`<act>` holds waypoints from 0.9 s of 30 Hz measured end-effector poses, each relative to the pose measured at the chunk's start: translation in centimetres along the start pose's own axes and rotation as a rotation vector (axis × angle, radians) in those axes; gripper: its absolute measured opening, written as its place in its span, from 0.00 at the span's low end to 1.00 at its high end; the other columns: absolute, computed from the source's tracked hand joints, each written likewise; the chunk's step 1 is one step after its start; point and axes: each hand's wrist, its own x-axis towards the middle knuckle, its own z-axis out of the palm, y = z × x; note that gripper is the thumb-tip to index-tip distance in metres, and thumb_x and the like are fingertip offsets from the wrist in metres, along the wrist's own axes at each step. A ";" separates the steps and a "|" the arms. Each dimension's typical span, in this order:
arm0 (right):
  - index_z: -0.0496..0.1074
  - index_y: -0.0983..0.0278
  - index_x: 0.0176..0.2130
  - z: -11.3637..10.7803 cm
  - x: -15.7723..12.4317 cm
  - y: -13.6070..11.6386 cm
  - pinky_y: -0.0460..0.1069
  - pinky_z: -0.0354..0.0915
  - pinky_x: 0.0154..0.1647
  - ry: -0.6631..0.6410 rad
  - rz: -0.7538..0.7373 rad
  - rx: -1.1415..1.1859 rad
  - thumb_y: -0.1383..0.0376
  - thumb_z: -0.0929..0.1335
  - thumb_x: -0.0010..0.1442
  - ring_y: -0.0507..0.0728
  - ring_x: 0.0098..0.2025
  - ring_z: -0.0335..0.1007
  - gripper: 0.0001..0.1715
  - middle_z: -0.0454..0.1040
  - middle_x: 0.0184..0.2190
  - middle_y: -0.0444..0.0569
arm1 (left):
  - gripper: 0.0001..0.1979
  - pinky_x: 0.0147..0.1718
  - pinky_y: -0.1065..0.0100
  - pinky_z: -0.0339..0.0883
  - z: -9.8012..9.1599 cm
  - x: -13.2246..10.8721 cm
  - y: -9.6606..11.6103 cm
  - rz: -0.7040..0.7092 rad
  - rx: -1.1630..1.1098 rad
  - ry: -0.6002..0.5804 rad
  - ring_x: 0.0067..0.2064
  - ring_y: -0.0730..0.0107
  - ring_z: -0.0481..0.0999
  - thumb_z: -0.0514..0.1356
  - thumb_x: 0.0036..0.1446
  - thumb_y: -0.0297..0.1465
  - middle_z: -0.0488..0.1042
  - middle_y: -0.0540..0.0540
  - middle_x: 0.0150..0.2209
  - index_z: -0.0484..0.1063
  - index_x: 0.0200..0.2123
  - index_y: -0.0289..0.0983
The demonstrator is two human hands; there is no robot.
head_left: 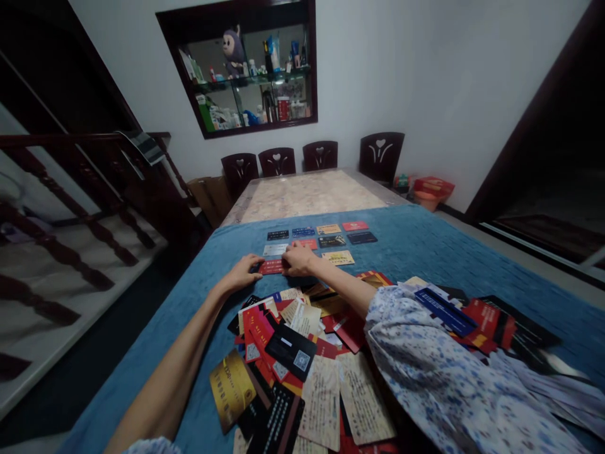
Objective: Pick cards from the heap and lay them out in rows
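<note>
A red card (271,268) lies flat on the blue cloth between my two hands. My left hand (244,273) has its thumb and fingers closed around the card's left end. At the right end, my right hand (299,259) grips it with bent fingers, covering that edge. Just beyond are a pale card (275,250) and a red card (309,243), the latter partly behind my right hand. A yellowish card (338,258) lies to the right. Farther back are a black card (278,235), a blue card (303,232), a tan card (328,229) and a bright red card (355,226).
Under my forearms spreads a loose heap of mixed cards (290,353), with more cards (447,312) by my right sleeve. The blue cloth (189,296) covers the table's near part. Dark chairs (382,157) stand at the far end, a stair railing (70,252) at left.
</note>
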 end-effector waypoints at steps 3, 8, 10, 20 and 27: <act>0.75 0.60 0.51 -0.2 -0.1 0.0 0.63 0.60 0.53 0.007 -0.001 -0.002 0.53 0.70 0.57 0.70 0.58 0.58 0.24 0.71 0.56 0.57 | 0.25 0.57 0.53 0.63 0.0 0.1 0.0 -0.004 0.007 0.011 0.52 0.52 0.72 0.62 0.46 0.32 0.73 0.40 0.50 0.75 0.50 0.35; 0.76 0.59 0.49 -0.5 -0.1 0.2 0.62 0.60 0.52 0.007 -0.036 -0.014 0.53 0.70 0.58 0.69 0.58 0.59 0.22 0.72 0.55 0.57 | 0.27 0.59 0.54 0.61 0.0 0.4 -0.4 -0.001 0.053 -0.012 0.54 0.51 0.70 0.59 0.47 0.37 0.71 0.40 0.50 0.74 0.52 0.34; 0.76 0.59 0.49 -0.5 0.0 0.3 0.63 0.60 0.52 0.004 -0.043 -0.019 0.53 0.69 0.58 0.70 0.58 0.59 0.22 0.71 0.55 0.58 | 0.28 0.59 0.54 0.61 0.0 0.6 -0.7 -0.001 0.059 -0.016 0.54 0.51 0.70 0.59 0.48 0.38 0.70 0.39 0.51 0.73 0.52 0.35; 0.75 0.64 0.50 -1.1 0.7 -0.6 0.64 0.63 0.53 -0.013 0.021 -0.014 0.61 0.67 0.56 0.70 0.59 0.61 0.22 0.73 0.55 0.60 | 0.29 0.58 0.55 0.62 0.3 1.3 -1.1 -0.041 0.123 0.014 0.52 0.50 0.71 0.58 0.45 0.40 0.71 0.40 0.47 0.74 0.50 0.34; 0.75 0.65 0.49 -1.4 0.4 -0.9 0.64 0.63 0.54 0.005 0.001 -0.064 0.62 0.67 0.57 0.69 0.60 0.60 0.20 0.72 0.55 0.60 | 0.32 0.56 0.55 0.64 -0.2 1.4 -0.1 -0.054 0.168 0.008 0.51 0.49 0.73 0.56 0.43 0.42 0.73 0.40 0.47 0.75 0.51 0.34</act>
